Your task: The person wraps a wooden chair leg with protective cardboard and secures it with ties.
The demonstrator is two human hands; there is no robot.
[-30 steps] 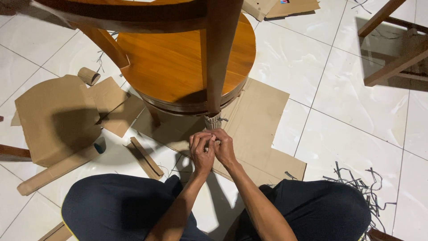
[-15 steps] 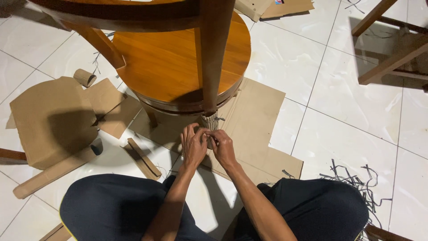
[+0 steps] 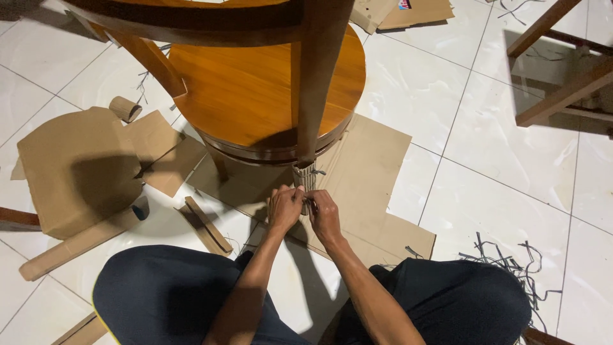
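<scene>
Now both hands, left hand (image 3: 285, 207) and right hand (image 3: 324, 214), close tightly around the corrugated cardboard wrap (image 3: 305, 177) on the wooden stool leg (image 3: 316, 83).

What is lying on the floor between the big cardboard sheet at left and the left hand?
In the head view, a narrow folded cardboard strip lies on white tile.
</scene>
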